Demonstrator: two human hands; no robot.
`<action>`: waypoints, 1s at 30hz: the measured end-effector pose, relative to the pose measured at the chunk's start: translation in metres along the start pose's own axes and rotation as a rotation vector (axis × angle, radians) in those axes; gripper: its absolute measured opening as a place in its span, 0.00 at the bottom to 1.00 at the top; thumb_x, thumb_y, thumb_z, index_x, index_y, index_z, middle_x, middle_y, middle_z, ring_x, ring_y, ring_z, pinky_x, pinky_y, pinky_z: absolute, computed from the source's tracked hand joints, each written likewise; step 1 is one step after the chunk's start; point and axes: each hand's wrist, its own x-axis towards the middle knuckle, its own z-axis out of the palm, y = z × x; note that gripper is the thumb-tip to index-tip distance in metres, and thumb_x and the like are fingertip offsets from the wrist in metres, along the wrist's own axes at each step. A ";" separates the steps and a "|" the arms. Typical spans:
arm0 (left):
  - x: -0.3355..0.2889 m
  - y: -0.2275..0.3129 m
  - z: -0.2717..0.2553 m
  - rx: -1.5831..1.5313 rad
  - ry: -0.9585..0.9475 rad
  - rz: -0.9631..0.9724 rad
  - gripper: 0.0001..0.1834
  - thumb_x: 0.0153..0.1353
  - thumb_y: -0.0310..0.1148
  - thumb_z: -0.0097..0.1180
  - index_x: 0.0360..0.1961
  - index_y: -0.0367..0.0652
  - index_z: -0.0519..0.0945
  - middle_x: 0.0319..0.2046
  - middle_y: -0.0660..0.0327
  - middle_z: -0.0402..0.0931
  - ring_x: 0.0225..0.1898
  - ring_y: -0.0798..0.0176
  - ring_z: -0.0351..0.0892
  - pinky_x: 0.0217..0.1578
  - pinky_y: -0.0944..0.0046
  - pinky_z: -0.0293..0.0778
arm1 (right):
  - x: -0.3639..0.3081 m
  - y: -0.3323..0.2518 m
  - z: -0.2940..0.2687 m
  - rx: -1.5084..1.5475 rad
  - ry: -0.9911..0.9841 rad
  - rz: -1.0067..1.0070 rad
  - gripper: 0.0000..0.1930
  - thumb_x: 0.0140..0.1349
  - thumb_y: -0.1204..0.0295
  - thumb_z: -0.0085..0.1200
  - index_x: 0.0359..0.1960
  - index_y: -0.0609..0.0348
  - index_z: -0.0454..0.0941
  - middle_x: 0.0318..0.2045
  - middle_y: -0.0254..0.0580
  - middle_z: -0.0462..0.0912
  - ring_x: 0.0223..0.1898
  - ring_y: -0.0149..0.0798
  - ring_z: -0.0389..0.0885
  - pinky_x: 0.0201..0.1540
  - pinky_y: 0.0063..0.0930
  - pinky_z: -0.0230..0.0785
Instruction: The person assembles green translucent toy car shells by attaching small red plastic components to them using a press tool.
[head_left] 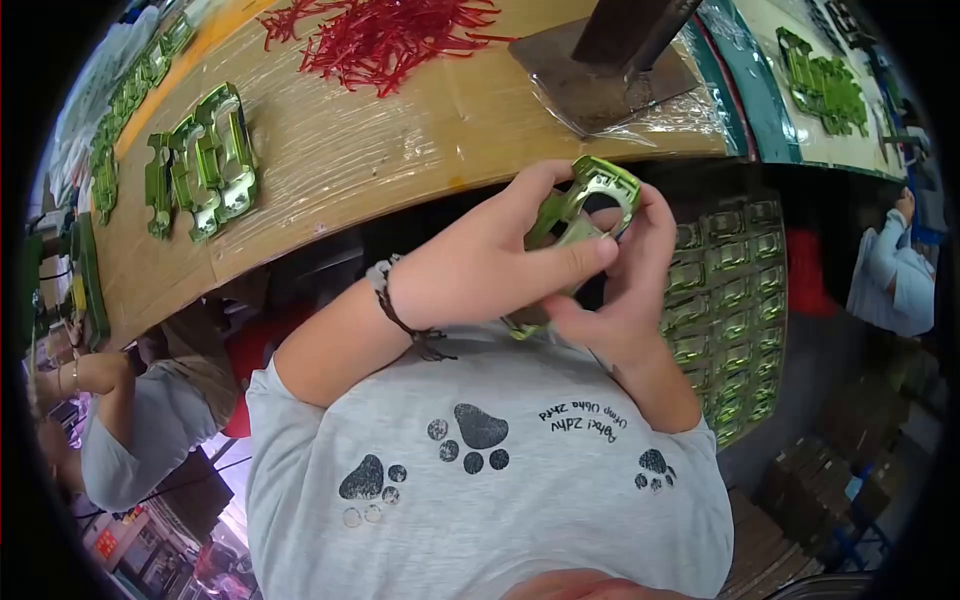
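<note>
Beside one brown table (335, 145), two hands (475, 262) hold one green part (607, 177).

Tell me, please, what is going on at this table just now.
A person is holding a shiny green frame in both bare hands, the left hand and the right hand, just off the near edge of the table. More green pieces lie on the table to the left, a heap of red strips lies toward the far side, and rows of green parts sit to the right.
</note>
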 end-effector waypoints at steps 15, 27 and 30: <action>0.033 0.023 -0.004 -0.647 0.075 0.075 0.28 0.66 0.23 0.46 0.67 0.29 0.58 0.57 0.50 0.72 0.50 0.61 0.79 0.47 0.66 0.77 | 0.063 -0.018 -0.024 0.755 0.036 0.131 0.45 0.53 0.48 0.66 0.62 0.68 0.60 0.50 0.47 0.76 0.49 0.43 0.81 0.49 0.41 0.80; 0.035 0.021 -0.006 -0.731 0.037 0.165 0.29 0.67 0.27 0.49 0.67 0.28 0.58 0.49 0.58 0.77 0.42 0.75 0.78 0.42 0.75 0.75 | 0.069 -0.033 -0.016 0.989 0.026 0.115 0.32 0.58 0.44 0.58 0.50 0.62 0.73 0.45 0.45 0.80 0.46 0.39 0.82 0.48 0.35 0.78; 0.038 0.019 -0.009 -0.712 0.016 0.203 0.30 0.66 0.27 0.50 0.67 0.28 0.58 0.48 0.60 0.77 0.40 0.76 0.77 0.42 0.75 0.75 | 0.068 -0.032 -0.019 0.880 0.036 0.141 0.33 0.58 0.43 0.57 0.50 0.63 0.72 0.45 0.45 0.80 0.47 0.39 0.81 0.49 0.35 0.77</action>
